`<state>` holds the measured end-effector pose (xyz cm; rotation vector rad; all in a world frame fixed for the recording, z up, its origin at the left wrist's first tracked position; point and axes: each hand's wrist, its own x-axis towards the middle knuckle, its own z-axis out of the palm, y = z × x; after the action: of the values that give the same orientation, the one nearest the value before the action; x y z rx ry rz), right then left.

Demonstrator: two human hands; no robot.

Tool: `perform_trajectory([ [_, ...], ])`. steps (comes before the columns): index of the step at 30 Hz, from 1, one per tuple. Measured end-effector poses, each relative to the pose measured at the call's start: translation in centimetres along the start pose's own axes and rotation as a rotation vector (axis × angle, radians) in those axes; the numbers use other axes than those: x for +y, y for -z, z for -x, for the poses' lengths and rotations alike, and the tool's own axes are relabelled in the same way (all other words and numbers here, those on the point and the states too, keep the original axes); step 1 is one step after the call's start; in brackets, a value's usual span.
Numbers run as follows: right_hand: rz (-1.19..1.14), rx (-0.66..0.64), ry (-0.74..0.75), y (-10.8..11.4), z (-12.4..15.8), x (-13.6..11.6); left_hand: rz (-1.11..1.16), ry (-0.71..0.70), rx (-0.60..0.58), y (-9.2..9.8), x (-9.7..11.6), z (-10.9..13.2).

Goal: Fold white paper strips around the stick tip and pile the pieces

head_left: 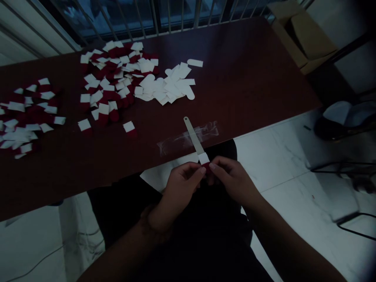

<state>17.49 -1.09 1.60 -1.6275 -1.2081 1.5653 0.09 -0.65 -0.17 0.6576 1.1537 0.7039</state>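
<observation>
A flat, ruler-like strip [194,135] with a small hole at its far end lies under clear tape [173,143] on the table and juts past the front edge. At its near end sits a small red-and-white piece [203,158], white part toward the table, red part toward me. My left hand [183,182] pinches the red part from the left, thumb on top. From the right, my right hand [229,174] pinches the same part, its thumb close to the other. Fingers hide much of the red end. Whether the strip runs inside the piece, I cannot tell.
On the dark table [249,70] lie a pile of white round-ended cards [170,86], a large pile of red-and-white pieces [117,66] and another at the left [26,113]. One piece [129,127] lies apart. A cardboard box [308,35] stands beyond the right end.
</observation>
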Motion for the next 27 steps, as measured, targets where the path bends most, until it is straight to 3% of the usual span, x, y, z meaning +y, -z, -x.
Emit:
perform_trajectory([
  [6, -0.042, 0.022, -0.025, -0.1, -0.2, -0.3, 0.063, -0.054, 0.111, 0.3, -0.5, -0.2],
  [11, -0.017, 0.076, -0.004, -0.1, -0.5, -0.7, -0.009, -0.027, 0.018, -0.2, 0.0, -0.2],
  [27, 0.015, 0.024, -0.054, -0.1, -0.4, -1.1, 0.024, 0.009, 0.013, -0.2, 0.0, -0.2],
])
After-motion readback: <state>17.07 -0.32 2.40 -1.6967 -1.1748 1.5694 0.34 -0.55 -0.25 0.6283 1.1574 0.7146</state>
